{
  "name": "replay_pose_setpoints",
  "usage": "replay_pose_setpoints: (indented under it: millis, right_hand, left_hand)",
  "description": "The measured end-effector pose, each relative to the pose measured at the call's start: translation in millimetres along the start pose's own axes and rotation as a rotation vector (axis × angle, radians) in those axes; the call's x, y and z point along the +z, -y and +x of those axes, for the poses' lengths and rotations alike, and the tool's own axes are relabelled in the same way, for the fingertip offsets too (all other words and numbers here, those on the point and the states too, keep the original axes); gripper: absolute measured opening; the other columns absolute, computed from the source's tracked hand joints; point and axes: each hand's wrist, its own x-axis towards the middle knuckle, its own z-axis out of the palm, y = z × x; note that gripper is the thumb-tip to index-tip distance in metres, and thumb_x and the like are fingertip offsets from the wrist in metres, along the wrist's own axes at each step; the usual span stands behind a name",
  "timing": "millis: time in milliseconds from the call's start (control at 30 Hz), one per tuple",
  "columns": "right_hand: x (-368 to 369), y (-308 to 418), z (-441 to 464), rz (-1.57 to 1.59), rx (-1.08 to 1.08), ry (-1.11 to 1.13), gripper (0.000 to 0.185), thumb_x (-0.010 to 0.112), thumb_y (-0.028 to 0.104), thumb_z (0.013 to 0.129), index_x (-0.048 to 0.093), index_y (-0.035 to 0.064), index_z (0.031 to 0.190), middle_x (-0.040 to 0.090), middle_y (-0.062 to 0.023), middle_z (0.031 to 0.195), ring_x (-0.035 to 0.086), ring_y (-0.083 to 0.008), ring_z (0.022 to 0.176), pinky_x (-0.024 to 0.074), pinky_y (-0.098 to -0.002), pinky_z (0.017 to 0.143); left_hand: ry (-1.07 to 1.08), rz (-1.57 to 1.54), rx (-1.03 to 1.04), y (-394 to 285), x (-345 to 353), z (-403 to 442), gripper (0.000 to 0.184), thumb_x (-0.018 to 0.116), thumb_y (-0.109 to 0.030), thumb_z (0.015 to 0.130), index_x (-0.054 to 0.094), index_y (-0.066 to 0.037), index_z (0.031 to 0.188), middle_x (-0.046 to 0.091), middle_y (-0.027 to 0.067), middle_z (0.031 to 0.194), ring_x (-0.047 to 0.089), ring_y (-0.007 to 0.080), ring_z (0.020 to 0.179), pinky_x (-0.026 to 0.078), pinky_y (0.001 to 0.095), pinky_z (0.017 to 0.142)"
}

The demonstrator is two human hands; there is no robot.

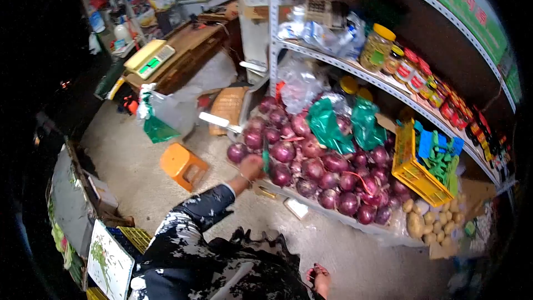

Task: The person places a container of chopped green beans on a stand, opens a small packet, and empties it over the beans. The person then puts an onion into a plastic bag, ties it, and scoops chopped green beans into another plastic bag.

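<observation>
My left hand [251, 168] reaches out to the near left edge of a heap of red onions [313, 168]. Its fingers are closed, and a narrow green thing [266, 155] sticks up at them; blur hides its kind. Low in the view, my right hand [319, 279] hangs over the floor, away from the onions. Its fingers are curled in, and whatever they hold, if anything, cannot be made out. Two crumpled green plastic bags [331, 125] lie on top of the heap towards the back.
Potatoes [436, 222] and a yellow crate [417, 164] lie right of the onions. Behind stands a metal shelf [355, 69] with jars. An orange stool [183, 166] stands on the floor at left, and a scale [150, 60] sits on a wooden table farther back.
</observation>
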Motion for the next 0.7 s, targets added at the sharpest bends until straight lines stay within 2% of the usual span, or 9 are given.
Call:
replay_pose_setpoints:
  millis: [67, 133, 167, 300, 367, 400, 467, 633, 700]
  right_hand:
    - [-2.1, 2.5, -8.9, 0.030, 0.064, -0.069, 0.012, 0.047, 0.005, 0.081, 0.051, -0.0005, 0.091, 0.056, -0.0098, 0.066, 0.058, -0.0208, 0.056, 0.0450, -0.0292, 0.042]
    - [-18.6, -3.1, -6.1, 0.037, 0.088, -0.046, 0.011, 0.048, 0.005, 0.081, 0.052, -0.0001, 0.090, 0.056, -0.0098, 0.065, 0.058, -0.0211, 0.056, 0.0445, -0.0301, 0.042]
    - [-23.0, -1.6, -5.0, -0.001, 0.139, -0.098, 0.013, 0.048, 0.009, 0.083, 0.054, -0.0005, 0.090, 0.057, -0.0099, 0.067, 0.056, -0.0167, 0.051, 0.0445, -0.0257, 0.041]
    - [-42.8, 21.0, -4.3, -0.045, 0.133, -0.149, 0.015, 0.050, 0.011, 0.083, 0.056, 0.0007, 0.091, 0.059, -0.0090, 0.069, 0.057, -0.0168, 0.054, 0.0475, -0.0279, 0.044]
    - [-64.8, 18.0, 19.8, -0.040, 0.110, -0.137, 0.013, 0.049, 0.011, 0.082, 0.055, 0.0013, 0.090, 0.058, -0.0102, 0.068, 0.056, -0.0187, 0.053, 0.0457, -0.0295, 0.043]
    - [-72.4, 14.2, 36.4, -0.033, 0.094, -0.121, 0.012, 0.048, 0.010, 0.082, 0.054, 0.0019, 0.088, 0.057, -0.0114, 0.066, 0.056, -0.0207, 0.053, 0.0439, -0.0312, 0.042]
    - [-81.8, 19.3, 47.5, -0.039, 0.066, -0.134, 0.015, 0.047, 0.011, 0.082, 0.055, 0.0015, 0.091, 0.058, -0.0103, 0.067, 0.057, -0.0189, 0.055, 0.0455, -0.0303, 0.043]
    - [-86.2, 34.3, 50.5, -0.014, 0.099, -0.213, 0.013, 0.051, 0.010, 0.080, 0.055, 0.0002, 0.088, 0.058, -0.0092, 0.068, 0.056, -0.0191, 0.053, 0.0458, -0.0286, 0.042]
    - [-82.7, 34.7, 52.7, -0.010, 0.120, -0.207, 0.013, 0.052, 0.011, 0.080, 0.055, 0.0007, 0.088, 0.058, -0.0090, 0.068, 0.056, -0.0187, 0.053, 0.0458, -0.0284, 0.042]
  left_hand:
    - [-0.041, -0.147, 0.013, -36.4, 24.9, 14.0, 0.011, 0.053, -0.015, 0.079, 0.054, -0.005, 0.078, 0.055, 0.0046, 0.061, 0.051, 0.0136, 0.045, 0.042, 0.0283, 0.038]
    - [0.019, -0.178, 0.088, -59.9, 42.7, 44.2, 0.008, 0.051, -0.012, 0.079, 0.054, -0.005, 0.079, 0.055, 0.0047, 0.059, 0.053, 0.0138, 0.048, 0.042, 0.0262, 0.039]
    - [0.027, -0.213, 0.117, -75.1, 55.3, 50.4, 0.008, 0.051, -0.012, 0.079, 0.053, -0.004, 0.081, 0.055, 0.0048, 0.061, 0.054, 0.0142, 0.049, 0.043, 0.0258, 0.040]
    - [0.050, -0.290, 0.155, -140.2, 96.0, 41.4, 0.011, 0.052, -0.012, 0.080, 0.051, -0.003, 0.088, 0.055, 0.0048, 0.072, 0.056, 0.0155, 0.055, 0.048, 0.0257, 0.048]
    - [0.086, -0.304, 0.169, -163.6, 112.8, 34.5, 0.015, 0.053, -0.012, 0.080, 0.048, -0.004, 0.092, 0.053, 0.0040, 0.075, 0.057, 0.0160, 0.058, 0.049, 0.0257, 0.049]
    - [0.106, -0.269, 0.182, -172.0, 119.3, 32.1, 0.014, 0.053, -0.012, 0.080, 0.048, -0.004, 0.091, 0.052, 0.0038, 0.076, 0.057, 0.0161, 0.059, 0.049, 0.0255, 0.050]
    - [0.145, -0.267, 0.190, -181.7, 132.6, 30.1, 0.016, 0.055, -0.010, 0.077, 0.048, -0.003, 0.091, 0.055, 0.0065, 0.075, 0.057, 0.0170, 0.055, 0.046, 0.0257, 0.044]
    - [0.302, -0.299, 0.138, -188.0, 157.5, 37.7, 0.010, 0.053, -0.010, 0.078, 0.050, -0.004, 0.087, 0.055, 0.0061, 0.074, 0.058, 0.0173, 0.058, 0.048, 0.0246, 0.046]
    - [0.276, -0.300, 0.130, -193.1, 162.9, 45.9, 0.011, 0.052, -0.010, 0.078, 0.050, -0.004, 0.087, 0.055, 0.0068, 0.074, 0.058, 0.0188, 0.059, 0.048, 0.0252, 0.047]
